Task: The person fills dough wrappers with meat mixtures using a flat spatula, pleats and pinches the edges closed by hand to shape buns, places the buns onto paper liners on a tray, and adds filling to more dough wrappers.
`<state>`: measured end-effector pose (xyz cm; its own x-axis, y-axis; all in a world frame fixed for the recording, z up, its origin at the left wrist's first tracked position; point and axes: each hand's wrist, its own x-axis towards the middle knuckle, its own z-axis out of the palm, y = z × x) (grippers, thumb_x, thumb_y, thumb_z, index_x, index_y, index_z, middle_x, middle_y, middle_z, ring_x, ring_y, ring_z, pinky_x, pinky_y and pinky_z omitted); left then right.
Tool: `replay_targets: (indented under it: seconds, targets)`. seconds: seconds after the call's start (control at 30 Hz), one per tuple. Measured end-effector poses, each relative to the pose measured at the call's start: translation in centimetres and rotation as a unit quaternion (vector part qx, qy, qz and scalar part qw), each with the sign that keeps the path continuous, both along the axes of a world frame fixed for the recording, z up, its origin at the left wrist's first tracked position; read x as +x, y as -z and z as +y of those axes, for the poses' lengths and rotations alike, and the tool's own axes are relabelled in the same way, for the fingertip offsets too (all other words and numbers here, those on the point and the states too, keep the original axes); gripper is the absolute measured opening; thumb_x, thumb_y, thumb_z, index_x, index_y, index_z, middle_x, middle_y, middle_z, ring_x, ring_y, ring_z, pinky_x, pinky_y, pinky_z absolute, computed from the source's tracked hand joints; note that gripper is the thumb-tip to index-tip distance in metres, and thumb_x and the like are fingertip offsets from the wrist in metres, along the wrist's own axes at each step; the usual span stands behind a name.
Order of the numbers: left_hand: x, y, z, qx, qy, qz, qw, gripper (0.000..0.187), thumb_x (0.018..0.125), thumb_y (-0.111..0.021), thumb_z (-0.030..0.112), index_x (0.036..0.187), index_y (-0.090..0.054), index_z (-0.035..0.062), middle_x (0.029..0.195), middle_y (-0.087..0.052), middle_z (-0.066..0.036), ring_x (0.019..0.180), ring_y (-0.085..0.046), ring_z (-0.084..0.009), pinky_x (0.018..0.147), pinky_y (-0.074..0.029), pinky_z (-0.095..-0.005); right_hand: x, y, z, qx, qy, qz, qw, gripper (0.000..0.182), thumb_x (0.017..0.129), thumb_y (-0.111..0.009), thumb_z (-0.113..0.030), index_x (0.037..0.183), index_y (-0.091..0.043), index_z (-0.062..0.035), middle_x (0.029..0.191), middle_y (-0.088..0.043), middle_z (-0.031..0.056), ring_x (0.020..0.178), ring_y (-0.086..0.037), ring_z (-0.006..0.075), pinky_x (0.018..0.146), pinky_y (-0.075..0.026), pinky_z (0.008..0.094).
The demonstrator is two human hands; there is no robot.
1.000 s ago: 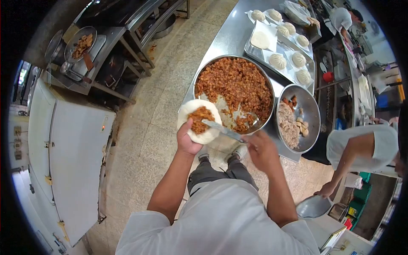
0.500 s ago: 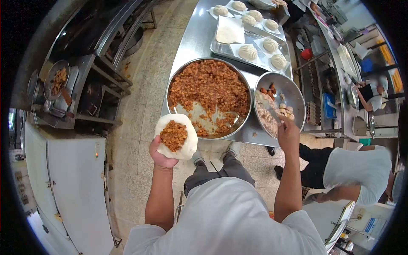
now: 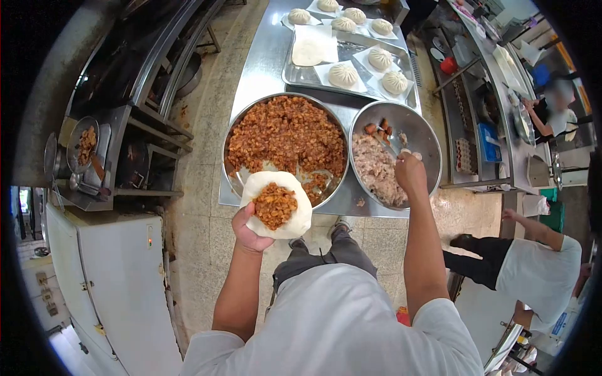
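Steel counter (image 3: 263, 69), unlabelled bowls, filled dough (image 3: 276, 204)

The right hand (image 3: 411, 173) has moved from the big bowl (image 3: 238, 182) into the small bowl (image 3: 426, 135).

- You're getting bright, even overhead light; colours read clean, shadows soft and short.
- Glare patches on the steel worktop (image 3: 263, 69) and the bowl (image 3: 421, 135) rim.
- Heavy fisheye: straight edges bow, black vignette fills your corners.
- Centre sharp; edges are soft, and the person top right is blurred.
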<state>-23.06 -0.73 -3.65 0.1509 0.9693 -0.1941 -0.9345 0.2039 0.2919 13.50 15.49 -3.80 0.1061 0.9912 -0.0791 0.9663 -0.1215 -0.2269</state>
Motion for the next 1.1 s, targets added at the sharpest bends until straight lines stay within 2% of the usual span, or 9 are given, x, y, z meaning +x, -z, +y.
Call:
replay_targets:
  seconds: [0.2, 0.27, 0.47, 0.57, 0.7, 0.8, 0.87, 1.0, 1.1]
  targets:
    - [2.1, 0.2, 1.8, 0.001, 0.022, -0.025, 0.999, 0.069, 0.085, -0.067, 0.031, 0.143, -0.043, 0.0037, 0.140, -0.054, -0.018, 0.128, -0.053, -0.0353, 0.110, -0.040, -0.0537, 0.2, 0.5, -0.7, 0.046, 0.027, 0.081, 0.995, 0.024, 0.087, -0.058, -0.016, 0.105, -0.070, -0.0059, 0.095, -0.070, 0.0243, 0.094, -0.067, 0.0417, 0.083, -0.052, 0.0502]
    - [3.2, 0.0, 3.5, -0.023, 0.021, 0.025, 0.999, 0.066, 0.085, -0.067, 0.028, 0.142, -0.044, 0.0026, 0.139, -0.054, -0.018, 0.127, -0.054, -0.0354, 0.111, -0.040, -0.0534, 0.1, 0.1, -1.2, 0.082, -0.036, 0.077, 0.993, 0.026, 0.085, -0.058, -0.015, 0.106, -0.070, -0.0064, 0.094, -0.070, 0.0235, 0.093, -0.067, 0.0408, 0.082, -0.052, 0.0492]
    - [6.1, 0.5, 7.9, -0.054, 0.019, 0.051, 0.997, 0.051, 0.092, -0.060, 0.019, 0.138, -0.047, 0.0012, 0.134, -0.058, -0.017, 0.124, -0.057, -0.0332, 0.107, -0.044, -0.0516, -1.1, -1.7, -2.6, 0.009, -0.001, 0.114, 0.993, 0.026, 0.083, -0.058, -0.013, 0.106, -0.071, -0.0074, 0.098, -0.070, 0.0209, 0.093, -0.067, 0.0397, 0.082, -0.053, 0.0476]
    - [7.4, 0.5, 9.3, -0.072, -0.010, 0.077, 0.994, 0.041, 0.094, -0.059, 0.015, 0.133, -0.052, 0.0047, 0.128, -0.062, -0.013, 0.118, -0.061, -0.0295, 0.101, -0.050, -0.0491, -1.1, -1.6, -3.6, 0.066, -0.042, 0.126, 0.989, 0.026, 0.084, -0.059, -0.014, 0.106, -0.071, -0.0083, 0.101, -0.070, 0.0208, 0.095, -0.067, 0.0392, 0.083, -0.052, 0.0480]
    - [8.6, 1.2, 10.5, -0.105, -0.023, 0.068, 0.992, 0.040, 0.094, -0.061, 0.014, 0.131, -0.053, 0.0050, 0.127, -0.062, -0.012, 0.117, -0.061, -0.0285, 0.102, -0.050, -0.0486, -1.1, -2.8, -5.0, 0.100, -0.064, 0.171, 0.978, 0.025, 0.084, -0.061, -0.012, 0.106, -0.071, -0.0075, 0.098, -0.070, 0.0198, 0.091, -0.067, 0.0373, 0.080, -0.052, 0.0455]
    - [9.1, 1.6, 10.7, -0.093, -0.027, 0.047, 0.994, 0.040, 0.093, -0.062, 0.015, 0.131, -0.053, 0.0052, 0.127, -0.062, -0.012, 0.117, -0.061, -0.0289, 0.102, -0.049, -0.0484, -1.9, -6.3, -7.0, 0.027, -0.041, 0.257, 0.965, 0.023, 0.084, -0.062, -0.007, 0.105, -0.070, -0.0065, 0.093, -0.069, 0.0173, 0.084, -0.066, 0.0356, 0.074, -0.052, 0.0417]
    - [9.2, 1.2, 10.4, -0.066, -0.019, 0.030, 0.997, 0.042, 0.093, -0.063, 0.016, 0.132, -0.053, 0.0055, 0.127, -0.062, -0.012, 0.117, -0.061, -0.0294, 0.103, -0.048, -0.0488, -2.5, -7.2, -8.8, 0.120, -0.118, 0.264, 0.950, 0.024, 0.084, -0.062, 0.002, 0.107, -0.069, -0.0029, 0.084, -0.062, 0.0139, 0.073, -0.062, 0.0288, 0.069, -0.049, 0.0331]
    - [9.5, 0.7, 9.0, -0.047, 0.013, -0.037, 0.998, 0.046, 0.091, -0.065, 0.018, 0.134, -0.052, 0.0073, 0.129, -0.061, -0.013, 0.119, -0.060, -0.0301, 0.104, -0.047, -0.0504, -4.8, -7.8, -11.9, 0.152, -0.169, 0.178, 0.957, 0.033, 0.079, -0.064, 0.004, 0.107, -0.072, -0.0109, 0.089, -0.062, 0.0122, 0.076, -0.062, 0.0311, 0.067, -0.050, 0.0394]
    - [9.7, 0.5, 7.9, -0.018, 0.004, -0.043, 0.999, 0.048, 0.091, -0.066, 0.019, 0.135, -0.051, 0.0073, 0.130, -0.061, -0.014, 0.122, -0.059, -0.0307, 0.105, -0.046, -0.0508, -5.8, -7.3, -13.7, 0.142, -0.152, 0.211, 0.955, 0.032, 0.079, -0.066, 0.002, 0.108, -0.073, -0.0110, 0.086, -0.062, 0.0109, 0.076, -0.063, 0.0299, 0.065, -0.050, 0.0390]
